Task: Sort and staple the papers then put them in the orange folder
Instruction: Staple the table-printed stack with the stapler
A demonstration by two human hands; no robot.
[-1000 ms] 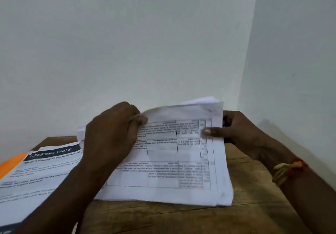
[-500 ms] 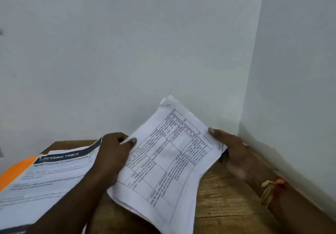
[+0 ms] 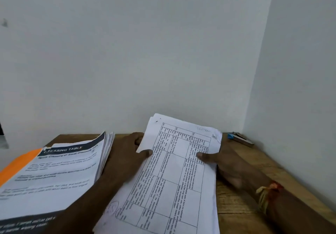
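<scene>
Orange folder (image 3: 17, 164) sits well left of the fingers (image 3: 144, 154), under a printed stack (image 3: 60, 179). Left hand (image 3: 127, 153) and right hand (image 3: 231, 164) both pinch the table sheets (image 3: 174, 179), just turned lengthwise. Looks ready for the stapler (image 3: 240, 138) beyond the right fingers.

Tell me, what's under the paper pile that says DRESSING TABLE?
An orange folder pokes out from beneath the pile on its left side. The rest of it is covered by the papers.

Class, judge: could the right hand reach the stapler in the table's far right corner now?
Probably yes: the stapler lies on bare wood just beyond the right hand, nothing between. But that hand grips the papers, so must release first.
</scene>
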